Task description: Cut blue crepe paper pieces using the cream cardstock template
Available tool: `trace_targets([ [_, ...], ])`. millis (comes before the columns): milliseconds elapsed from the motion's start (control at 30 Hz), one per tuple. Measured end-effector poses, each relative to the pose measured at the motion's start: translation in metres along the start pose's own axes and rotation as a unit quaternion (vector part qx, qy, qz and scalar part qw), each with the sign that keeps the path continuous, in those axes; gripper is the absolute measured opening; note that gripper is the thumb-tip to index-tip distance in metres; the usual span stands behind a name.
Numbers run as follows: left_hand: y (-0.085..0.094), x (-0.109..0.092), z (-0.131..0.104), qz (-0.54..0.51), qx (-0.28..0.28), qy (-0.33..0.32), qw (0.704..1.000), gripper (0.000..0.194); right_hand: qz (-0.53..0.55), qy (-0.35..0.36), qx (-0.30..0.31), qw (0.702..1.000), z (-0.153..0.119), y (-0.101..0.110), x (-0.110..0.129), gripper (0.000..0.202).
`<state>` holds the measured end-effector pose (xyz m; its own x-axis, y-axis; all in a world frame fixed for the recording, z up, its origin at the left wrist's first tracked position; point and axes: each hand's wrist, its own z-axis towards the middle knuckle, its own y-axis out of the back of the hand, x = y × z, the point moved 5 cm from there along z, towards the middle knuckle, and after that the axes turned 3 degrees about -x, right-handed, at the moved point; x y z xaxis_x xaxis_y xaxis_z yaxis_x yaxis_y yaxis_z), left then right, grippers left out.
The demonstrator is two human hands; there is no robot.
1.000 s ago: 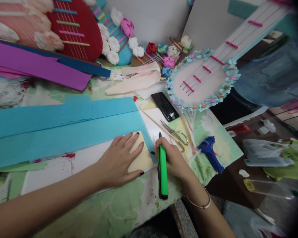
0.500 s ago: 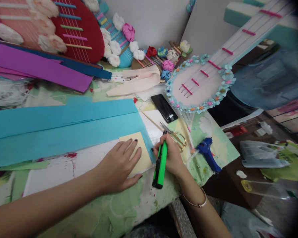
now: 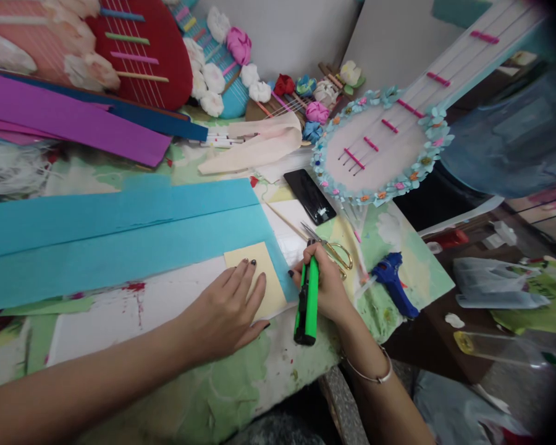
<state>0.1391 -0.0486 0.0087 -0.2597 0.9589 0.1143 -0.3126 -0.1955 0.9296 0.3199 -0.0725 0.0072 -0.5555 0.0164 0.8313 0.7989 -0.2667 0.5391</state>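
My left hand (image 3: 229,306) lies flat with its fingers spread, pressing on a pale yellow square of paper (image 3: 269,281). That square rests over the right end of a long blue sheet (image 3: 185,238), which has a lengthwise fold or seam. In my right hand (image 3: 327,284) is a green and black utility knife (image 3: 309,303), its rear end pointing toward me. The knife's front end is by the right edge of the blue sheet; I cannot make out its blade. Gold-handled scissors (image 3: 331,250) lie just beyond my right hand.
A blue glue gun (image 3: 395,284) lies right of my right hand. A black phone (image 3: 309,196) sits behind the scissors. A flower-rimmed, stringed instrument-shaped craft (image 3: 380,148) stands at the back right. Purple strips (image 3: 74,117) lie back left, and a plastic bottle (image 3: 495,349) is off to the right.
The view has shifted slightly. My left hand stays flat on the yellow paper. The utility knife in my right hand has turned a little more upright in the picture.
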Motion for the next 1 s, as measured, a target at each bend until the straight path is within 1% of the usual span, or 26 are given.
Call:
trace_targets([
  [167, -0.004, 0.002, -0.003, -0.020, 0.019, 0.023, 0.999, 0.058, 0.011, -0.012, 0.010, 1.000, 0.000, 0.000, -0.003, 0.031],
  [267, -0.003, 0.003, -0.002, -0.014, 0.022, 0.017, 1.000, 0.055, 0.012, -0.007, 0.010, 1.000, 0.000, 0.000, -0.005, 0.030],
  [400, 0.002, 0.004, 0.001, 0.004, 0.001, -0.006, 1.000, 0.056, 0.026, -0.013, 0.014, 0.999, -0.001, -0.001, -0.008, 0.034],
  [500, 0.005, 0.007, 0.002, -0.002, -0.020, -0.002, 1.000, 0.052, 0.036, -0.018, 0.019, 0.999, -0.002, -0.001, -0.009, 0.036],
  [567, 0.005, 0.012, 0.002, -0.023, -0.031, 0.013, 0.999, 0.048, 0.040, -0.021, 0.022, 0.999, -0.002, -0.001, -0.009, 0.037],
  [633, 0.003, 0.019, 0.001, -0.051, -0.037, 0.035, 0.997, 0.047, 0.041, -0.024, 0.022, 0.999, -0.001, -0.001, -0.009, 0.037],
  [700, -0.002, 0.028, 0.001, -0.068, -0.024, 0.067, 0.995, 0.054, 0.037, -0.026, 0.024, 0.999, -0.001, -0.001, -0.010, 0.037],
  [800, -0.011, 0.039, 0.001, -0.078, 0.017, 0.116, 0.990, 0.068, 0.030, -0.027, 0.028, 0.999, -0.001, -0.001, -0.010, 0.038],
  [900, -0.014, 0.044, 0.002, -0.103, 0.031, 0.130, 0.986, 0.072, 0.031, -0.026, 0.025, 0.999, -0.001, -0.001, -0.010, 0.038],
  [1000, -0.013, 0.045, 0.002, -0.113, 0.016, 0.126, 0.985, 0.070, 0.036, -0.026, 0.031, 0.999, -0.001, -0.001, -0.010, 0.038],
])
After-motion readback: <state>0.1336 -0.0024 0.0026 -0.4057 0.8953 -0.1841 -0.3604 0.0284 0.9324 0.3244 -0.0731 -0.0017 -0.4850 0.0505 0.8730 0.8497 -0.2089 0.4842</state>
